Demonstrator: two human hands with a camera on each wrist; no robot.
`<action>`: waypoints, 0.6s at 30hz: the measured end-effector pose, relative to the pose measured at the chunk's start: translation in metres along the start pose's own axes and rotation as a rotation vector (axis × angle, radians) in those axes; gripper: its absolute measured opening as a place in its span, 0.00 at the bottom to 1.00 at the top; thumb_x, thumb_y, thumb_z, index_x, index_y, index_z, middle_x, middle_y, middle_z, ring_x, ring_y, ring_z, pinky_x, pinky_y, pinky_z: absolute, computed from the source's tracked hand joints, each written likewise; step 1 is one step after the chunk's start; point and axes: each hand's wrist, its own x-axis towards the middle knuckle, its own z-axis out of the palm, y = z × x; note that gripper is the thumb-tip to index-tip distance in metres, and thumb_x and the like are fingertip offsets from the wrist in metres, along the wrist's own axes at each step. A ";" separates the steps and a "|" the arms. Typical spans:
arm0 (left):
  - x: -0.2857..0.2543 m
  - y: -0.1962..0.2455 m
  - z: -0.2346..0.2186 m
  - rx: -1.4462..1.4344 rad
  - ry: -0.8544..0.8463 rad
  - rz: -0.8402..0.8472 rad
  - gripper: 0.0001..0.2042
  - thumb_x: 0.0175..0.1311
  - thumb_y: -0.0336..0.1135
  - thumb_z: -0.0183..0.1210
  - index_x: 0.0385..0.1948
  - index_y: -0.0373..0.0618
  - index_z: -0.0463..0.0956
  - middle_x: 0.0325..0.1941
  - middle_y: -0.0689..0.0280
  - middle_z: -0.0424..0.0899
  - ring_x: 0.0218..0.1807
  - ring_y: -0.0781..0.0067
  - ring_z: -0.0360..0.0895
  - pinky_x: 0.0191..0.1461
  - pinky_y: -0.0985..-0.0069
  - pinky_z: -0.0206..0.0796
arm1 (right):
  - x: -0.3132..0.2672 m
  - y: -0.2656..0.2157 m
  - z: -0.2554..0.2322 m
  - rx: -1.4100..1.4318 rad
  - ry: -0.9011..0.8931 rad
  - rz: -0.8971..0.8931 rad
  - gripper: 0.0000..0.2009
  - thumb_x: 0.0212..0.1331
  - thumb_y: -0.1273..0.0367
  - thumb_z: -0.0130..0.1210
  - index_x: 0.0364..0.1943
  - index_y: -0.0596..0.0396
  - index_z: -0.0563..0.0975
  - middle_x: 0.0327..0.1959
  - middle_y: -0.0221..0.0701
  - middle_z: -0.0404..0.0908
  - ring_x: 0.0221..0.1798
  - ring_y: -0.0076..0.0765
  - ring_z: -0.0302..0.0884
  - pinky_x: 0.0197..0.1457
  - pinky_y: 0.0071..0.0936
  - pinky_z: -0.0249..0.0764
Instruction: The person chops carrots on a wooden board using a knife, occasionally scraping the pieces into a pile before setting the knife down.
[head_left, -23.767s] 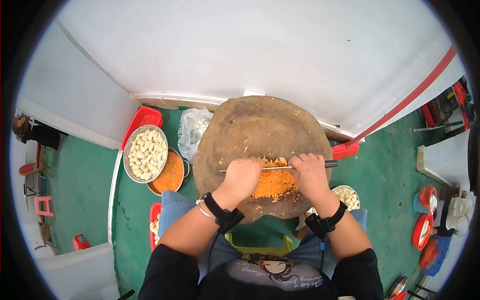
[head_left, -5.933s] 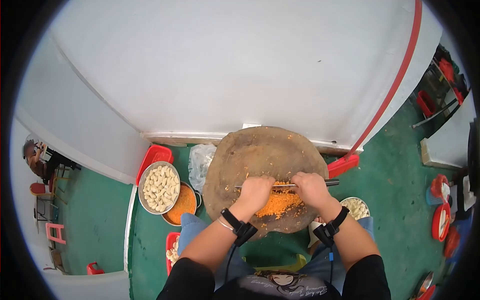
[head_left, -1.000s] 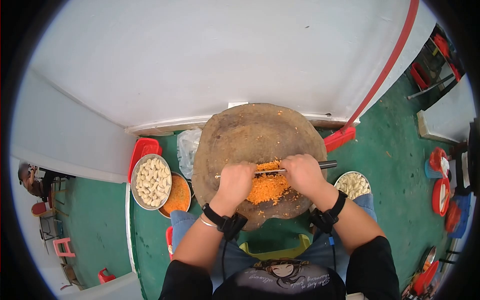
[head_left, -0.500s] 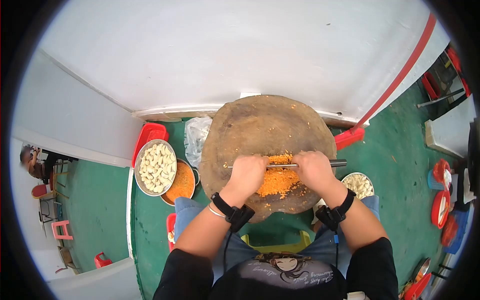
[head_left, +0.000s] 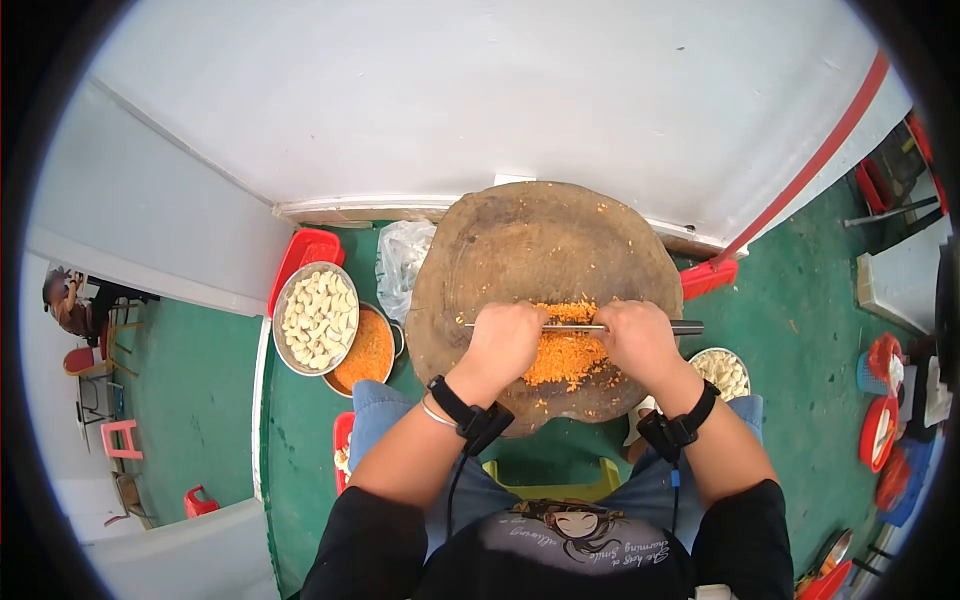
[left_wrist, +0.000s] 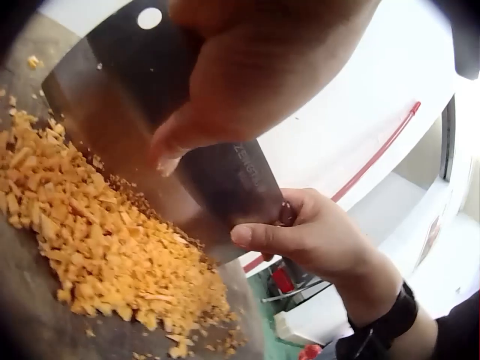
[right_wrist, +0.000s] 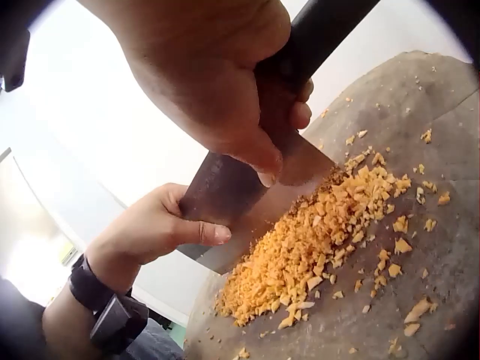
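Note:
A broad cleaver stands on edge over a pile of finely chopped orange food on a round wooden chopping block. My left hand pinches the blade near its far end, thumb flat on the face, as the left wrist view shows. At the other end my right hand grips the cleaver where the blade meets the dark handle, its thumb also on the blade. The lower edge of the blade meets the orange bits. Crumbs cling along the blade just above the pile.
Left of the block are a metal bowl of pale curved pieces, a pot of orange food, a red tray and a plastic bag. Another bowl and a red broom are to the right. A wall rises behind.
Within the last second the cleaver, held in both hands, has shifted slightly toward my body across the pile. The orange bits look finer than in the oldest frame. The head view has shifted.

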 end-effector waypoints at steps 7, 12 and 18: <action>0.003 0.001 0.002 0.036 0.026 0.003 0.01 0.46 0.25 0.53 0.20 0.43 0.74 0.23 0.58 0.77 0.28 0.55 0.78 0.31 0.62 0.68 | 0.002 -0.001 -0.002 -0.011 -0.017 0.032 0.05 0.47 0.68 0.58 0.21 0.53 0.76 0.24 0.34 0.77 0.32 0.42 0.78 0.37 0.38 0.71; 0.004 -0.002 0.003 0.017 0.060 0.032 0.02 0.46 0.25 0.53 0.21 0.42 0.74 0.23 0.58 0.78 0.29 0.55 0.78 0.32 0.63 0.68 | 0.004 0.000 -0.002 -0.021 0.019 0.011 0.04 0.48 0.69 0.58 0.21 0.53 0.76 0.24 0.33 0.78 0.33 0.42 0.78 0.38 0.38 0.71; 0.005 0.003 -0.006 0.027 0.079 0.003 0.02 0.46 0.26 0.53 0.21 0.43 0.74 0.24 0.58 0.78 0.31 0.55 0.78 0.32 0.62 0.69 | 0.005 -0.002 -0.007 -0.018 -0.012 0.052 0.04 0.47 0.68 0.59 0.25 0.53 0.79 0.26 0.34 0.78 0.35 0.45 0.77 0.41 0.40 0.71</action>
